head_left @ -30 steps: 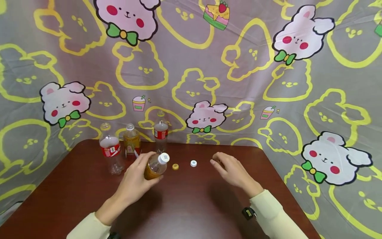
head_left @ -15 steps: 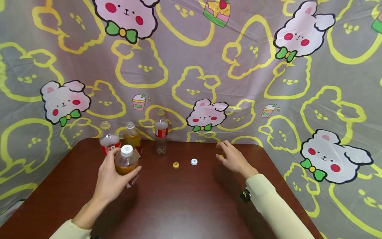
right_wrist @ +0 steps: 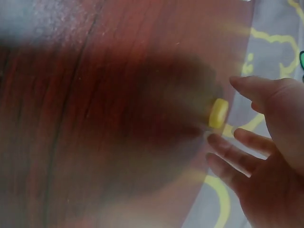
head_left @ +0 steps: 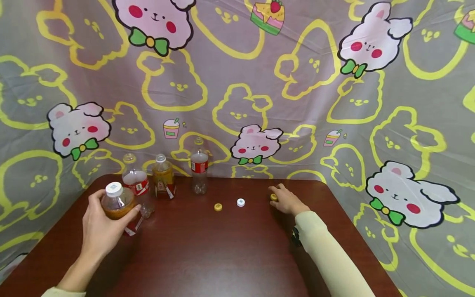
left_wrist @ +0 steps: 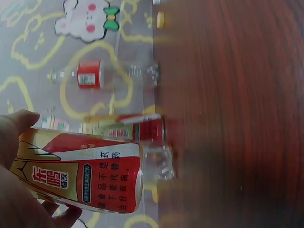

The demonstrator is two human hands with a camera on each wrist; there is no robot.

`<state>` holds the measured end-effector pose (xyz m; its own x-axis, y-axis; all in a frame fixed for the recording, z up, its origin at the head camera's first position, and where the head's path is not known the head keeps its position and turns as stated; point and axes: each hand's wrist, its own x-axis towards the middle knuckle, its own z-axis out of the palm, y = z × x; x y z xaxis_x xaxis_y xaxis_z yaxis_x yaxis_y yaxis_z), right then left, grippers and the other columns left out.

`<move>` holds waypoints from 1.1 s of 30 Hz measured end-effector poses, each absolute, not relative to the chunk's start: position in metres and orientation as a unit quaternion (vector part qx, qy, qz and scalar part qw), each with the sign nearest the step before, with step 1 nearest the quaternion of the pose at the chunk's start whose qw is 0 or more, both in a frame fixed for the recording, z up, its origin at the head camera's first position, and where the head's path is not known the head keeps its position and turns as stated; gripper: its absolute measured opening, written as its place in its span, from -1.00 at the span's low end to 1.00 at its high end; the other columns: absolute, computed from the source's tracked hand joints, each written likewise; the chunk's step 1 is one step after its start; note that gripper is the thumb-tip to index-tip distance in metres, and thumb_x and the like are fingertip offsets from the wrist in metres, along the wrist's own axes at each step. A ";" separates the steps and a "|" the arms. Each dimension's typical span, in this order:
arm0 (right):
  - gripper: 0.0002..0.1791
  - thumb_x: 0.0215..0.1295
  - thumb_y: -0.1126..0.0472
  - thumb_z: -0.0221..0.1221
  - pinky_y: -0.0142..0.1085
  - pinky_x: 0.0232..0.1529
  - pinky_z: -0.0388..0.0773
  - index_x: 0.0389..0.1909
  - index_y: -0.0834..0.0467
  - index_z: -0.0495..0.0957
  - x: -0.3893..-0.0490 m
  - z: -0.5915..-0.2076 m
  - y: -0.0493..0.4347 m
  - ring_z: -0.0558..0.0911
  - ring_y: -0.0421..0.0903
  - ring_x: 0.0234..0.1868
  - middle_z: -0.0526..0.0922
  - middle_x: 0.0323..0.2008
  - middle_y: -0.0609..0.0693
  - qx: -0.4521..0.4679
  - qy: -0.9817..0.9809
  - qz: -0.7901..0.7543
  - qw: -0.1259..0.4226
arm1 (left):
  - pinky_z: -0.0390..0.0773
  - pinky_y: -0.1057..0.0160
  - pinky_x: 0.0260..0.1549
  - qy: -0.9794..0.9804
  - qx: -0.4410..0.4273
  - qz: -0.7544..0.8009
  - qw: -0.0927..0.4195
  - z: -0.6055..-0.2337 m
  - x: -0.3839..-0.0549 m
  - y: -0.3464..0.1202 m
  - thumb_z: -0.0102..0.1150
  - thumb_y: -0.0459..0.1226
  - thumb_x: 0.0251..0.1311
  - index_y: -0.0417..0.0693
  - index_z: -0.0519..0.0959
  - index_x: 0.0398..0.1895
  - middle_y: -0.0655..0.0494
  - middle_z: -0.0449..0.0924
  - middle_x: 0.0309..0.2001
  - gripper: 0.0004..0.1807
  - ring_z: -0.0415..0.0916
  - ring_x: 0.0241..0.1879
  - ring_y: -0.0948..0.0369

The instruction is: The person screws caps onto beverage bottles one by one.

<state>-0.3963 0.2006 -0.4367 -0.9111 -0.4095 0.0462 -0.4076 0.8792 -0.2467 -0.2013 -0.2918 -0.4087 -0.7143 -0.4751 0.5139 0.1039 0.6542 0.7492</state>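
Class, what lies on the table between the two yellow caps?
In the head view, a white cap lies between the left yellow cap and the right yellow cap, which is by the right hand.

Right sleeve (head_left: 330, 251): plain, pale cream colour, with slight folds, near right edge of desk (head_left: 208, 255). Small black device (head_left: 295, 236) sits at its wrist end. Left sleeve (head_left: 64, 292): same cream colour, only end is visible. Left hand (head_left: 99, 222), right hand (head_left: 286, 201): bare.
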 end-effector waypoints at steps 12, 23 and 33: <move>-0.56 0.44 0.20 0.19 0.11 0.10 0.47 0.29 0.19 0.49 -0.415 -0.455 0.201 0.55 0.21 0.05 0.40 0.13 0.25 -0.215 0.968 -0.126 0.018 | 0.26 -0.32 0.21 -0.831 0.166 -0.409 0.337 -0.415 -0.213 -0.328 0.55 -0.15 -0.03 -0.22 0.10 0.43 -0.40 0.30 0.27 0.04 0.28 0.25 -0.36; -0.96 0.36 0.30 0.25 0.02 -0.15 0.54 -0.23 0.20 0.59 -0.416 -0.458 0.201 0.54 0.09 -0.16 0.52 -0.24 0.09 -0.254 0.957 -0.136 -0.010 | 0.25 -0.34 0.23 -0.839 0.195 -0.405 0.305 -0.427 -0.212 -0.345 0.50 -0.09 0.05 -0.23 0.04 0.46 -0.45 0.25 0.29 0.05 0.25 0.26 -0.37; -0.94 0.35 0.39 0.21 0.01 -0.13 0.55 -0.22 0.20 0.62 -0.410 -0.455 0.205 0.55 0.10 -0.15 0.55 -0.25 0.09 -0.268 0.953 -0.141 -0.025 | 0.24 -0.37 0.20 -0.850 0.182 -0.404 0.286 -0.433 -0.211 -0.349 0.51 -0.07 0.03 -0.21 -0.04 0.53 -0.50 0.22 0.31 0.15 0.23 0.26 -0.40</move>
<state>-0.4095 0.2051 -0.4546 -0.8553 -0.5031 0.1240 -0.5174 0.8167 -0.2553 -0.2110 -0.3488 -0.4331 -0.7700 -0.5405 0.3391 -0.0787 0.6080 0.7901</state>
